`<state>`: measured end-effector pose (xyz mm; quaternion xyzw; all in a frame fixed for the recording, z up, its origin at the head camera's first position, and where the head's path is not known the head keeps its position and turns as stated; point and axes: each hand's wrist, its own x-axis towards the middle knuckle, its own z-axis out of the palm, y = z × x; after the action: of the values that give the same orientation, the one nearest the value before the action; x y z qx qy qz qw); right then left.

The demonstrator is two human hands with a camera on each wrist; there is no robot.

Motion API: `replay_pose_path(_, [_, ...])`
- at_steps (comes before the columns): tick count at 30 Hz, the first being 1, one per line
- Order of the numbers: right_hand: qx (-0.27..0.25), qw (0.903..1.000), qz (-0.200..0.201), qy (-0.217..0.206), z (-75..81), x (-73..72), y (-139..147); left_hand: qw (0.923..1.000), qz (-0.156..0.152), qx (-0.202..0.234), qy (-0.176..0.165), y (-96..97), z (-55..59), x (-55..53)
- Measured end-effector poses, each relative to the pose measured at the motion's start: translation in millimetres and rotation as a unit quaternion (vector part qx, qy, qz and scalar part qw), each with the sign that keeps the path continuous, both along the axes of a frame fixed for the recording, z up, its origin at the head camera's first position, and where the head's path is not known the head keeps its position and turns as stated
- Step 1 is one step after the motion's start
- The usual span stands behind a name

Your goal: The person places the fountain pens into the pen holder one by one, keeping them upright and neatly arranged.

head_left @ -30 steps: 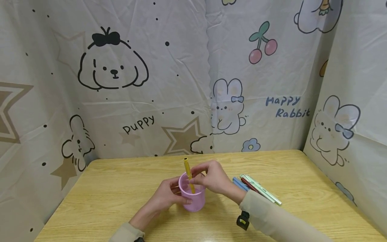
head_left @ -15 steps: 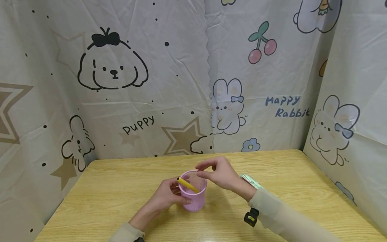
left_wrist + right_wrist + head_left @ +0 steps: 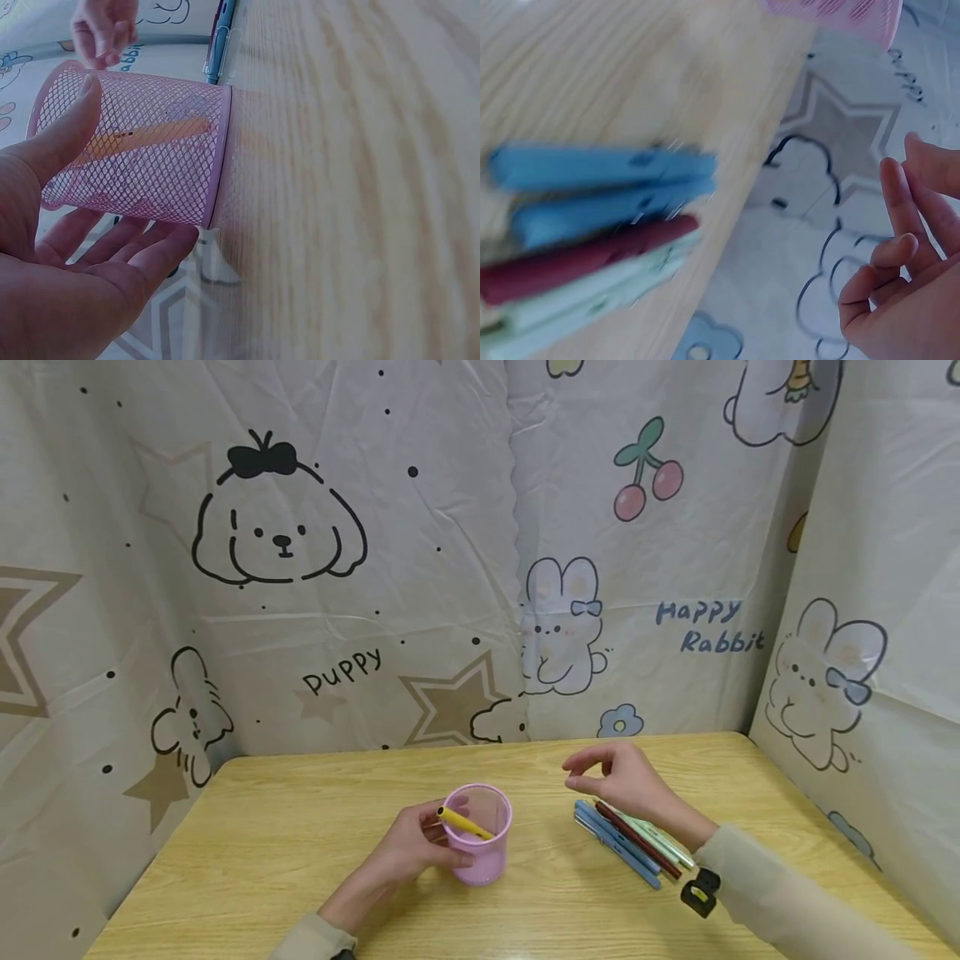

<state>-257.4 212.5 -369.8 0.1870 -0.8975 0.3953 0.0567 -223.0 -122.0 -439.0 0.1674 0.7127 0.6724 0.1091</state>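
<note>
In the head view a pink mesh pen holder (image 3: pixel 482 864) stands upright on the table. My left hand (image 3: pixel 411 845) grips its left side, the thumb at the front and the fingers around the back. A yellow pen (image 3: pixel 467 823) leans inside it, its dark-tipped end against the left rim. The left wrist view shows that pen (image 3: pixel 150 136) through the mesh. My right hand (image 3: pixel 624 779) hovers above the loose pens, its thumb and forefinger bent towards each other with nothing between them. Beneath it lie blue pens (image 3: pixel 617 843), a dark red pen (image 3: pixel 637 839) and light green pens (image 3: pixel 663 845).
The wooden table (image 3: pixel 315 810) spreads around the pen holder and ends at a back edge. A white printed cloth (image 3: pixel 450 568) hangs behind the table and along both sides. A black strap device (image 3: pixel 701 893) sits on the right sleeve.
The right hand let go of the yellow pen, which tipped against the holder's left rim. That hand then moved right, away from the holder and over the loose pens. The left hand kept its hold.
</note>
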Motion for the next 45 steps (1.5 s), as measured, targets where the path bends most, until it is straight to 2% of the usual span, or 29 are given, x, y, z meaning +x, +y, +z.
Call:
replay_pose_path(9, [0.042,0.999,-0.018,0.0,-9.7,2.3,42.9,1.0,0.003,-0.002,-0.002,-1.0,-0.3,1.9])
replay_pose_path(17, [0.073,0.997,-0.026,0.003,-12.1,5.0,70.1,1.0,0.005,-0.001,-0.004,-0.6,1.0,1.6])
replay_pose_path(26, [0.099,0.995,-0.012,-0.008,-20.0,4.6,96.0,1.0,0.005,0.0,-0.008,-0.8,0.6,1.5])
replay_pose_path(45, [0.093,0.9938,0.035,-0.05,-36.6,2.0,121.0,0.9999,-0.001,0.004,-0.011,0.0,0.3,0.2])
